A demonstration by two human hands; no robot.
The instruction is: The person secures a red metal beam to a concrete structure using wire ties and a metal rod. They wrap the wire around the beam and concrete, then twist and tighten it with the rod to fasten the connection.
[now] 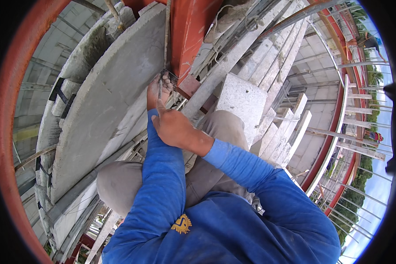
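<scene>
My right hand [176, 126] crosses over my left forearm and is closed, its index finger stretched along a thin, greyish rod-like tool [160, 93]. That tool points up to the foot of a red steel column [190, 39], where a grey concrete panel [114, 83] meets it. Right at this joint is my left hand [155, 91], its fingers curled beside the tool's tip. What the left fingers grip, if anything, is too small to make out. A thin upright rod [167, 35] stands along the panel's edge, above the left hand.
To my right, a pale speckled slab [242, 103] lies by my knee on dusty planks [281, 53]. More boards [290, 132] are stacked beyond it. A curved red beam [325, 158] and scaffold poles run along the right. Another person [372, 42] is far off at upper right.
</scene>
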